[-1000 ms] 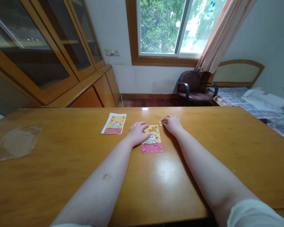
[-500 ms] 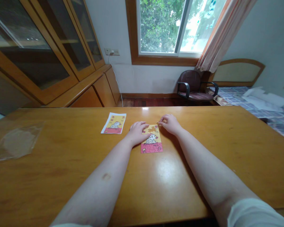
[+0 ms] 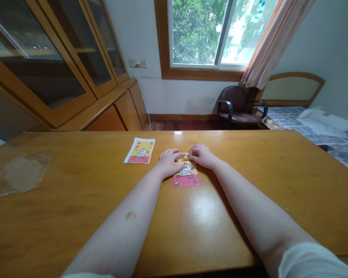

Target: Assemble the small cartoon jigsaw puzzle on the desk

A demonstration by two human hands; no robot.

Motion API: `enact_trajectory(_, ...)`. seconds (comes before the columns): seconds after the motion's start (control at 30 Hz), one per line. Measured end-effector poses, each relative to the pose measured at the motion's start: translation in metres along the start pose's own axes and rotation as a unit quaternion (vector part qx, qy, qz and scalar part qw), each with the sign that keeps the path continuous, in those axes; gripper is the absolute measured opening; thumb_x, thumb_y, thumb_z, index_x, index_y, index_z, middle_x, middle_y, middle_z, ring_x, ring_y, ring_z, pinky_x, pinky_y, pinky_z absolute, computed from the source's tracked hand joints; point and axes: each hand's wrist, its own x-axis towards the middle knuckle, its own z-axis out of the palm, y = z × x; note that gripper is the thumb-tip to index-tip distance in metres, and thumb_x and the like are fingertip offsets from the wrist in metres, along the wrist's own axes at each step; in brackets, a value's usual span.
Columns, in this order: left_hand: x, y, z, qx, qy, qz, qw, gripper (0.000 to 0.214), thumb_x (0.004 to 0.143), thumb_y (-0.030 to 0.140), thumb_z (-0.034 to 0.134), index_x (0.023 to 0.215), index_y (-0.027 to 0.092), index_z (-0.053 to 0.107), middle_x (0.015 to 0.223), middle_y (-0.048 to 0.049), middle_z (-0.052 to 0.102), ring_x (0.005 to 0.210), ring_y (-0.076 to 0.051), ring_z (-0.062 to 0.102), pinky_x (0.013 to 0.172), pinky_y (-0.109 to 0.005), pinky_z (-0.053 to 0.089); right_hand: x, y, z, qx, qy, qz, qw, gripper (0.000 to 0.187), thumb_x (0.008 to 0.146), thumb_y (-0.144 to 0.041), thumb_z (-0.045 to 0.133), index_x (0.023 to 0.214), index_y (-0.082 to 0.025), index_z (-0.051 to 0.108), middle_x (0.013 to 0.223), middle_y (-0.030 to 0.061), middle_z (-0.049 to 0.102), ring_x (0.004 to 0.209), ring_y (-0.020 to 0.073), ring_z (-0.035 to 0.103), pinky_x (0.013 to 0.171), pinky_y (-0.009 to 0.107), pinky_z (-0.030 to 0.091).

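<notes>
A small jigsaw puzzle [image 3: 186,180] lies on the wooden table, yellow above and pink below, with a white cartoon animal in its middle. My left hand [image 3: 168,162] rests along its left side, fingers spread and the tips on the puzzle. At the upper right corner, my right hand [image 3: 203,156] has its fingertips pinched over the part where a gap shows bare wood. A puzzle piece is in that pinch, mostly hidden by the fingers. Left of the puzzle lies a white-bordered picture card [image 3: 140,151] with the same design.
A clear plastic bag [image 3: 21,173] lies flat at the table's left. The table's far edge [image 3: 118,132] runs behind the card. Beyond it stand a glass-door cabinet [image 3: 84,96], an armchair [image 3: 234,104] and a bed [image 3: 295,116].
My right hand has moved left and slightly nearer, from beside the puzzle's upper right corner to over the gap. The left hand stays in place.
</notes>
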Motion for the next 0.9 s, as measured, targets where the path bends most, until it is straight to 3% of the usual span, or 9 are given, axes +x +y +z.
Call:
enact_trajectory(0.57,0.0004,0.0002,0.0004,0.000,-0.001,-0.003,1.000,0.052,0.076,0.053,0.064,0.124,0.034,0.064,0.135,-0.0060,0.054,0.129,-0.029,0.045,0.111,-0.047,0.034,-0.0004,0.0044,0.0058,-0.050,0.007,-0.021,0.999,0.004,0.079,-0.021,0.068,0.078,-0.020,0.071,0.093,0.0055,0.069,0.089,0.0209,0.056,0.088,0.034,0.039)
enact_trajectory(0.9,-0.0004,0.0023,-0.0020,-0.007,0.001,-0.001,1.000,0.039,0.078,0.049,0.064,0.114,0.035,0.070,0.133,-0.0045,0.056,0.128,-0.028,0.045,0.111,-0.047,0.034,-0.0021,0.0072,-0.0013,-0.035,0.036,0.019,0.999,0.006,0.081,-0.025,0.069,0.078,-0.020,0.071,0.092,0.0049,0.068,0.092,0.0209,0.056,0.088,0.033,0.039)
